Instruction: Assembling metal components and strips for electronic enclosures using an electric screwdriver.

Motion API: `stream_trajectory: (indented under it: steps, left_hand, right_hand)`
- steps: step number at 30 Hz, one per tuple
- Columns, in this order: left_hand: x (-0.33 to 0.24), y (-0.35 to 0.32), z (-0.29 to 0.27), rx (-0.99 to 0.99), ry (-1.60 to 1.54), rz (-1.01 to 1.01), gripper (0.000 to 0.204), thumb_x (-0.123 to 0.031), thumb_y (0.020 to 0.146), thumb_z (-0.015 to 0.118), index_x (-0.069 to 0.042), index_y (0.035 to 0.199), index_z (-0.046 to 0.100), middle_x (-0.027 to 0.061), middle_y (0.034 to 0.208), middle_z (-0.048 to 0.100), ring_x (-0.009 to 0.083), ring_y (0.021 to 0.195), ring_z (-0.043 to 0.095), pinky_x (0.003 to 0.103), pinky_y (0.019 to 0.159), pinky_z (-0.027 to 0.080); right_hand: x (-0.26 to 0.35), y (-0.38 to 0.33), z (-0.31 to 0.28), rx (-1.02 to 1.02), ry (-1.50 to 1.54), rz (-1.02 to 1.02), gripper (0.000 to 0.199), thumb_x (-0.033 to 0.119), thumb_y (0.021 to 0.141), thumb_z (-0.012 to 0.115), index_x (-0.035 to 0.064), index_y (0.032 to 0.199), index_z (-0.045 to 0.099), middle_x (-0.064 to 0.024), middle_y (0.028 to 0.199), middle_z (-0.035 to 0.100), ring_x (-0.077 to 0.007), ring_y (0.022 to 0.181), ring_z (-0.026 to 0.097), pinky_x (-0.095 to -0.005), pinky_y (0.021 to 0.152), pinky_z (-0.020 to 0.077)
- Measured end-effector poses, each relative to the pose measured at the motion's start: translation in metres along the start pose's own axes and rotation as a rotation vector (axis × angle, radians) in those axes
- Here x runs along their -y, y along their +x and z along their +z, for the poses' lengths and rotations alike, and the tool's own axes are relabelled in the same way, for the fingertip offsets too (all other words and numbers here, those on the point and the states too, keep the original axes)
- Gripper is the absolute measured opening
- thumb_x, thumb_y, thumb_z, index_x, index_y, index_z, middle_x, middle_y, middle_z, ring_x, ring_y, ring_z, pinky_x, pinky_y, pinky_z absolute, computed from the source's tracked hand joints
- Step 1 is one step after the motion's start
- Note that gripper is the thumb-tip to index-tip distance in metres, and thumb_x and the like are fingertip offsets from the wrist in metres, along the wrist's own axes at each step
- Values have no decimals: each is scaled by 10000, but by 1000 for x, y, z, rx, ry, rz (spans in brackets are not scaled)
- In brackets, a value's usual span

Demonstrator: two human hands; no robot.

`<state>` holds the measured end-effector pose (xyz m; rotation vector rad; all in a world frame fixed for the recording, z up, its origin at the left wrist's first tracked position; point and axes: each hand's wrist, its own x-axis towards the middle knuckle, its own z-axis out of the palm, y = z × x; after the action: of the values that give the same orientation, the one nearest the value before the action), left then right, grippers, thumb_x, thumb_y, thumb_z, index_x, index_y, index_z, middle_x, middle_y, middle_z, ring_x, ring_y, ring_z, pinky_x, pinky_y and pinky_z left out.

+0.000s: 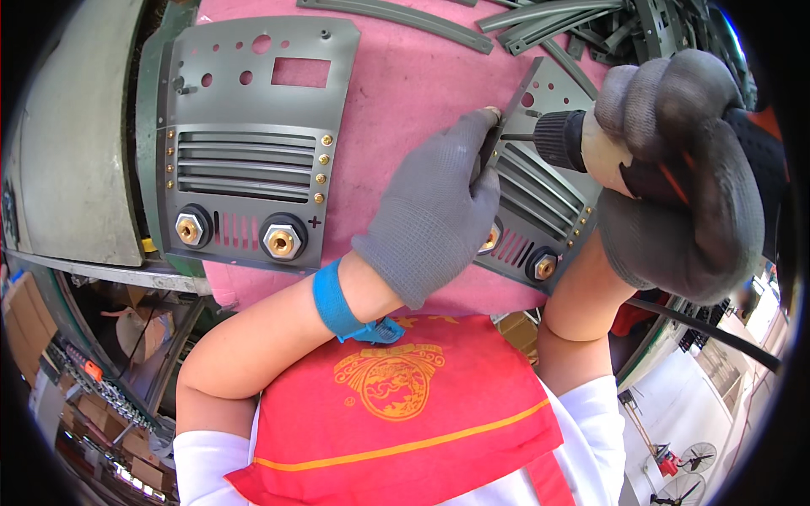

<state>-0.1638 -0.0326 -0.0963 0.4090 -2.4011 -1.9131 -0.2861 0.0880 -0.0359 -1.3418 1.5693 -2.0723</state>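
My right hand (688, 169), in a dark grey work glove, is wrapped round a power screwdriver (560, 141) with a black ribbed chuck. Its thin bit points left, at the left edge of a grey metal front panel (540, 190). My left hand (439, 207), also gloved in grey, grips that edge, with thumb and forefinger on either side of the bit's tip. Whether a small screw sits there is hidden. The panel lies tilted and carries slats, brass screws and two round sockets. A similar panel (253, 105) rests flat to the left, with brass screws and two brass-centred sockets (283, 242).
Pink cloth (396, 80) covers the worktop. Curved grey metal strips (405, 21) lie along its far side, with a heap of dark parts (607, 34) at the far right. A grey board (76, 126) stands left. A black cable (717, 333) runs at lower right.
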Motion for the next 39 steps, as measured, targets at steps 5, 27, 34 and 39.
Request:
stream_trajectory:
  steps: [5,27,34,39]
  left_hand:
    - [13,4,12,-157,230,299,413,-76,900,594,31,1295,543,172,822,601,298,710,623,409,664,507]
    - [13,-64,-212,-226,546,32,403,-152,1013,486,60,1355,509,318,1189,612,442,1096,617,426,902,504]
    - [27,-62,-218,-255,697,141,427,-270,1023,476,39,1312,537,300,1052,647,473,981,624,491,846,491]
    - [2,-62,-204,-80,534,-154,434,-266,1033,448,43,1330,515,323,1043,637,481,1006,620,502,845,482]
  right_hand:
    - [32,20,-3,-11,-33,92,246,108,903,456,-40,1050,585,-142,918,521,-210,787,490,-351,724,404]
    - [123,-15,-50,-1180,-771,55,363,151,852,710,-46,1121,568,-72,986,632,-120,862,597,-264,731,486]
    - [16,-39,84,-374,-1040,-62,646,256,850,712,-5,1392,477,-159,1053,654,-346,973,636,-453,909,481]
    - [-26,-37,133,-96,-387,772,655,192,935,568,-54,1483,307,-208,1119,638,-350,1045,634,-430,889,494]
